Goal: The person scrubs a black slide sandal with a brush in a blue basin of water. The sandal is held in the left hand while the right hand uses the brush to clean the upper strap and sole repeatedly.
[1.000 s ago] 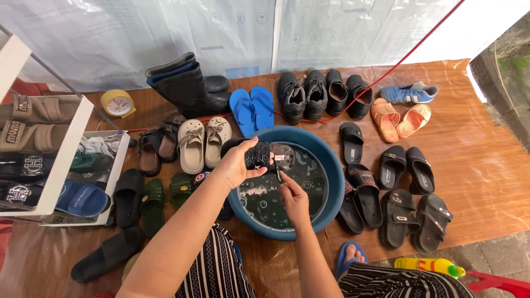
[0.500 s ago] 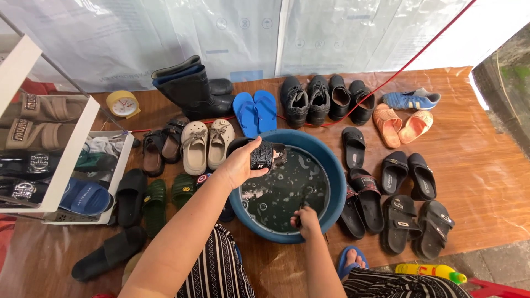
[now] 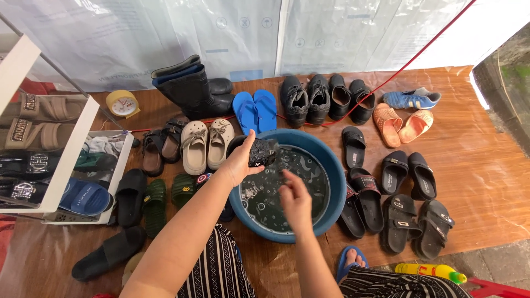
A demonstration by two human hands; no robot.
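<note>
Since a moment ago, our right hand [image 3: 295, 201] has risen from the water, fingers loosely curled around nothing. Our left hand [image 3: 240, 163] grips a black sandal [image 3: 258, 152] over the blue basin [image 3: 331, 176].

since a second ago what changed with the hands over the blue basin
The right hand dipped to the water at the near rim of the round blue plastic basin, then rose and now hangs above the water. The left hand kept holding the wet black slipper over the basin's far edge throughout. The rows of shoes on the wooden floor did not move.
</note>
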